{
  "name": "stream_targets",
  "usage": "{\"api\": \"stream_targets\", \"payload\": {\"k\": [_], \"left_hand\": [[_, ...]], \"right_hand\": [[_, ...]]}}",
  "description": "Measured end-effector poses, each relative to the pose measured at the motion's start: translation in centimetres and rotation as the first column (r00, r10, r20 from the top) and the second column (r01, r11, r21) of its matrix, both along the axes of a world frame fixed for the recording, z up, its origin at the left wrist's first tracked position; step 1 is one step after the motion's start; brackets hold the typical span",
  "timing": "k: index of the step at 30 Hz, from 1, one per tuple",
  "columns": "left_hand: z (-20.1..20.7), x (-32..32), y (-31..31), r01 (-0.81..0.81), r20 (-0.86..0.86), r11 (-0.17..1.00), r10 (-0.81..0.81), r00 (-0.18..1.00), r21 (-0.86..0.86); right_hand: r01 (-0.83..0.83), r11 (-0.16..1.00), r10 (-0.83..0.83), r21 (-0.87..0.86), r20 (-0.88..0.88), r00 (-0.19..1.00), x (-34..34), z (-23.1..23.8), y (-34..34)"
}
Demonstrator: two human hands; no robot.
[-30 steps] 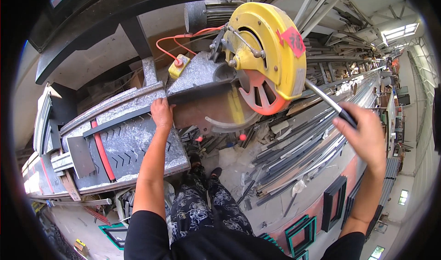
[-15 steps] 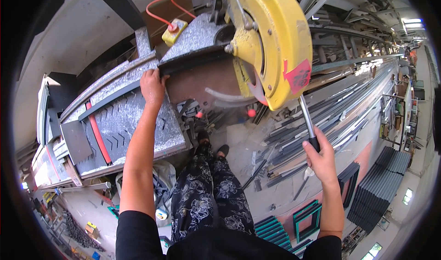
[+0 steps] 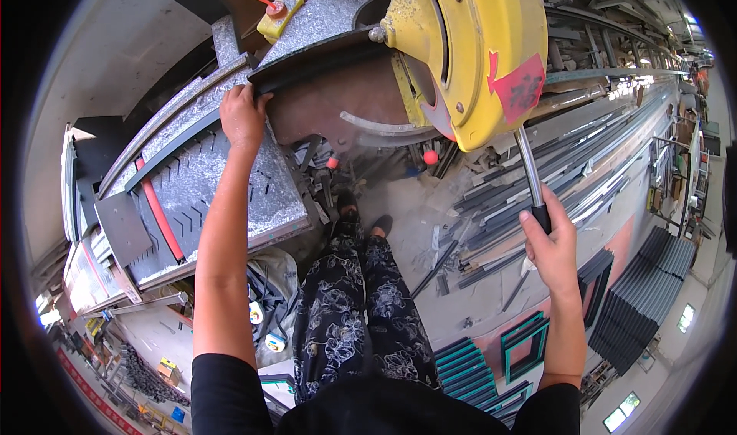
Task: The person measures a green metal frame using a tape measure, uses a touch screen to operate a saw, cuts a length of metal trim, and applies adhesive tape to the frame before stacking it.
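My right hand [image 3: 551, 239] is closed round the black grip [image 3: 540, 218] of a silver lever. The lever comes out of a big yellow cut-off saw [image 3: 491, 59] with a red paper stuck on its guard. My left hand [image 3: 242, 119] is closed over the end of a long dark grey bar [image 3: 173, 155], close to the saw's fence [image 3: 307, 60], with the thumb toward the saw. Its fingertips are partly hidden. The bar lies across a scuffed metal table [image 3: 265, 197]. The saw's blade is mostly hidden by its guard.
A yellow switch box [image 3: 279, 19] with an orange cable sits behind the fence. A red strip [image 3: 161, 212] crosses the table. Many metal bars [image 3: 522, 197] lie on the floor at right, near green-edged frames [image 3: 524, 345] and a dark stack of profiles [image 3: 645, 293]. Two red knobs hang below the saw.
The view has shifted a little, so the saw looks larger and farther right. Both hands keep their hold on the lever grip and the bar.
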State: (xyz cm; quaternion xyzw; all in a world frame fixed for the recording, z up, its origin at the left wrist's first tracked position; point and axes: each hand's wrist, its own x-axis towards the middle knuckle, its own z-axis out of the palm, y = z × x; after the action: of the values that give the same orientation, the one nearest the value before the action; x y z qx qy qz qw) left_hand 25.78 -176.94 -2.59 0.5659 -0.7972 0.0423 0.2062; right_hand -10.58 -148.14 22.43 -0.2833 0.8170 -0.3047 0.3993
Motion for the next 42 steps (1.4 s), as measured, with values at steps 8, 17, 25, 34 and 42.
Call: {"api": "stream_targets", "payload": {"k": [8, 17, 25, 34, 42], "left_hand": [[0.6, 0.1, -0.2, 0.018, 0.034, 0.999, -0.020, 0.999, 0.051], [0.2, 0.1, -0.2, 0.033, 0.034, 0.999, -0.033, 0.999, 0.018], [0.3, 0.1, 0.0, 0.009, 0.035, 0.999, -0.011, 0.999, 0.051], [0.2, 0.1, -0.1, 0.026, 0.020, 0.999, -0.027, 0.999, 0.044], [0.1, 0.2, -0.1, 0.023, 0.021, 0.999, -0.023, 1.000, 0.039]], "right_hand": [[-0.004, 0.999, 0.002, -0.049, -0.028, 1.000, -0.3, -0.8, 0.5], [-0.011, 1.000, 0.011, -0.010, -0.011, 1.000, -0.3, -0.4, 0.3], [-0.033, 0.995, 0.026, -0.094, -0.077, 0.997, -0.3, -1.5, 0.5], [-0.079, 0.995, 0.073, -0.062, -0.090, 0.993, -0.5, -1.2, 0.4], [-0.025, 0.994, 0.021, -0.103, -0.042, 0.999, -0.4, -1.1, 0.5]]}}
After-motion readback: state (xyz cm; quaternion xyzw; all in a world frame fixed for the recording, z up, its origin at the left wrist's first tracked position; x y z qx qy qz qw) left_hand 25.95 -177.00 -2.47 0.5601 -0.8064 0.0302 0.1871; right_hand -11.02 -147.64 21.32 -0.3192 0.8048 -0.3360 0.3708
